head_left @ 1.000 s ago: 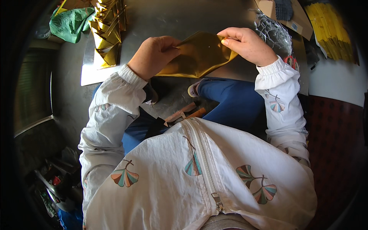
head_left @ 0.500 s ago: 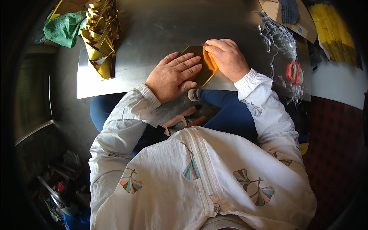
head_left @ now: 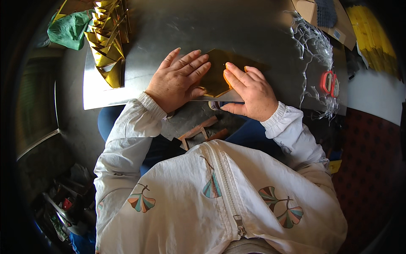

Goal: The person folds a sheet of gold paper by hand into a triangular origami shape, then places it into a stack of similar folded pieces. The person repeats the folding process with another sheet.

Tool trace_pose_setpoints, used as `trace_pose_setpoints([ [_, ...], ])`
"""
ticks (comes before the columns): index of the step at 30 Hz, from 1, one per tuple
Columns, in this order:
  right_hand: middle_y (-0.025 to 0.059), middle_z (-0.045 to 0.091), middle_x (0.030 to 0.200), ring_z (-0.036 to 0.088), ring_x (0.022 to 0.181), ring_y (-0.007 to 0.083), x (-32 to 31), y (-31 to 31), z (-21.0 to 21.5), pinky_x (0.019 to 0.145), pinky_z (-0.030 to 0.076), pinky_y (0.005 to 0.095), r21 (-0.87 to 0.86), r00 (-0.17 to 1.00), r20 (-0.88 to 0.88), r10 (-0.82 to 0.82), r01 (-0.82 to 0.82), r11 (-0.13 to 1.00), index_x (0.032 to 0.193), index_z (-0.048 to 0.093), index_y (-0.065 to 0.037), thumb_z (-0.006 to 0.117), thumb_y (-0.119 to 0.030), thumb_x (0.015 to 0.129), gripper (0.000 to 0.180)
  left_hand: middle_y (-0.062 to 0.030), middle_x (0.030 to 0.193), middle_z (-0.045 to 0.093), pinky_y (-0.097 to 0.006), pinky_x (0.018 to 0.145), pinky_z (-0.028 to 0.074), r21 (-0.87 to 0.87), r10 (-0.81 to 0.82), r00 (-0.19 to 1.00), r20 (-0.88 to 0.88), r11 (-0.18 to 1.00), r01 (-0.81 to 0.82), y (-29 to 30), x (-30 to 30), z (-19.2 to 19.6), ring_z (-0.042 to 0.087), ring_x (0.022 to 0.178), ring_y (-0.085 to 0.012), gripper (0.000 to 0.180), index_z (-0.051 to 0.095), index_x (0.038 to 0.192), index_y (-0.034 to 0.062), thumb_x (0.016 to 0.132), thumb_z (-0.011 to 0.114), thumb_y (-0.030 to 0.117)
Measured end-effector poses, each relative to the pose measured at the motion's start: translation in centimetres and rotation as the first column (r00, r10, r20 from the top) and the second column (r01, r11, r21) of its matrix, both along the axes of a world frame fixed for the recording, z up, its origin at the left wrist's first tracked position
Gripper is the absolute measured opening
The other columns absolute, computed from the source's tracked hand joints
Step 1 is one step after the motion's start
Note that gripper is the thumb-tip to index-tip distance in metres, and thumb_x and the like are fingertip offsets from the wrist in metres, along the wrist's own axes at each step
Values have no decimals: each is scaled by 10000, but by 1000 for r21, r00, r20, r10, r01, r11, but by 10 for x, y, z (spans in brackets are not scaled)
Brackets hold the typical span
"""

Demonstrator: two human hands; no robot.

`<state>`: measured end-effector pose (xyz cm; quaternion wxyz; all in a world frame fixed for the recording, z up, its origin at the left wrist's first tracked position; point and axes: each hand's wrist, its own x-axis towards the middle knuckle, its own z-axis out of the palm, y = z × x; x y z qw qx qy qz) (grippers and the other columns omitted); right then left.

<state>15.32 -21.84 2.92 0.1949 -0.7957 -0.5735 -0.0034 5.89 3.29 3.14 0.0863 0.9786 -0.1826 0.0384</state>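
Left hand (head_left: 177,80) flat, fingers spread, pressing the gold paper sheet (head_left: 220,72) onto the grey metal board (head_left: 169,29). Right hand (head_left: 249,91) at 3 o'clock of it, fingertips together on the fold (thumb off the board edge). Folded gold pieces (head_left: 108,40) at 10 o'clock, red scissors (head_left: 329,83) at 3.

Bright, even daylight from above, glancing off the grey metal worktop (head_left: 262,38) in a soft sheen. Sharp glare on the gold folded foil (head_left: 108,38). Heavy fisheye bending, black vignette at rim, dim murky left side, centre reasonably sharp.
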Motion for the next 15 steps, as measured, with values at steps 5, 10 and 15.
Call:
trace_pose_setpoints([
  [5, 165, 491, 1430, 570, 1090, 306, -26, 8, -11, 1030, 417, 415, 10, 992, 25, -121, 121, 993, 1310, 565, 8, 814, -290, 722, 705, -75, 1434, 527, -484, 1166, 276, -255, 55, 998, -23, 965, -59, -28, -37, -3, 435, 1383, -246, 616, 579, 1337, 95, 784, 764, 294],
  [10, 122, 542, 1391, 594, 1022, 291, -16, 3, -2, 982, 446, 389, 39, 997, -39, -67, 69, 997, 1290, 598, -39, 832, -222, 674, 684, -78, 1329, 610, -555, 1114, 302, -304, 272, 954, 128, 926, -223, -56, -44, -16, 508, 1315, -259, 443, 673, 1188, 100, 799, 750, 296],
  [15, 88, 624, 1289, 624, 1015, 260, 12, -4, 17, 933, 480, 374, -13, 991, -115, 64, -66, 998, 1211, 650, -59, 791, -185, 736, 512, -71, 1160, 697, -509, 1090, 337, -456, 370, 919, 134, 847, -274, -55, -37, -13, 601, 1206, -247, 295, 703, 1099, 90, 864, 715, 267],
])
